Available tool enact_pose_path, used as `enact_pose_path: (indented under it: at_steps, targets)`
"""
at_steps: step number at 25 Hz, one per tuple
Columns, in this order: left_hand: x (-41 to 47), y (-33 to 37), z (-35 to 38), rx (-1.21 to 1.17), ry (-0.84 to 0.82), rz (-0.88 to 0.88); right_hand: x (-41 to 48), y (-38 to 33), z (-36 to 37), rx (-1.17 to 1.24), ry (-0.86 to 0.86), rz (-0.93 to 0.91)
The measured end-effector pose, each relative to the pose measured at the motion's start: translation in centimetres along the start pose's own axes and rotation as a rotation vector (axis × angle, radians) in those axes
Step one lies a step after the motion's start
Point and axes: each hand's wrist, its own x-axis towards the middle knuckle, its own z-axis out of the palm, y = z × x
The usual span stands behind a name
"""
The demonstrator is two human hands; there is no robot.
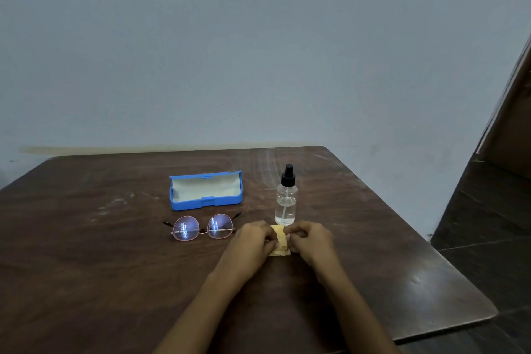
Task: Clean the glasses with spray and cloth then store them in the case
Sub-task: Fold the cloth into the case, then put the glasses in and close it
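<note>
A small yellow cloth (281, 240) lies folded on the table, pinched from both sides by my left hand (253, 241) and my right hand (309, 240). The glasses (201, 227), thin-framed with round lenses, rest on the table just left of my left hand, arms unfolded. Behind them stands the blue case (206, 193), lid open, its pale lining showing and nothing inside. A clear spray bottle (286, 201) with a black nozzle stands upright right behind the cloth.
The dark wooden table (115, 267) has its right edge running diagonally near my right forearm, with dark floor (488, 224) beyond. A plain wall rises behind the table's far edge.
</note>
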Motion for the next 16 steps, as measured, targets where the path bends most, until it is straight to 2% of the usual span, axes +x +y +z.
enact_pose_path:
  at_steps: [5,9,12,16]
  targets:
    - [0.3,0.0,-0.7,-0.236,0.061,-0.150,-0.6,0.0,-0.2,0.072,-0.066,-0.043]
    - [0.6,0.1,-1.4,-0.411,0.041,-0.216,-0.8,-0.1,-0.4,-0.070,-0.119,-0.162]
    - [0.7,0.4,-2.5,-0.633,-0.051,-0.219,-0.8,-0.3,-0.4,-0.061,-0.072,-0.252]
    - [1.2,0.1,-3.6,-0.693,-0.023,-0.231,-0.7,-0.9,0.1,0.063,-0.003,-0.294]
